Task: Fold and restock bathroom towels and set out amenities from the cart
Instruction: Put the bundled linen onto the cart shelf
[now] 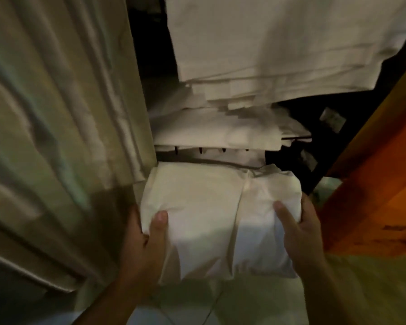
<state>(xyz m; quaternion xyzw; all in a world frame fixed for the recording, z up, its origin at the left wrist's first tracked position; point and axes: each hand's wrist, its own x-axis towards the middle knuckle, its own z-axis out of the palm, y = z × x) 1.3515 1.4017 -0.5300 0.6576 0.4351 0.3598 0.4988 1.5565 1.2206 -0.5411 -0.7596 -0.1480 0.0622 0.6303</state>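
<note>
towel bundle (211, 219) | L hand (145, 245) + R hand (300, 233) grip sides | long axis L-R

This is looking like a hotel housekeeping linen store, a cart or a closet, in dim light. Stacks of folded white linen (279, 55) are lying on tiered levels, one of them resting on a wire shelf (211, 149). A folded towel bundle (209, 219) is being held at the level below. Small wrapped packets (332, 118) are showing in the dark gap to the right. A pale pleated curtain (56, 113) is hanging at the left, above a tiled floor (232, 308).
</note>
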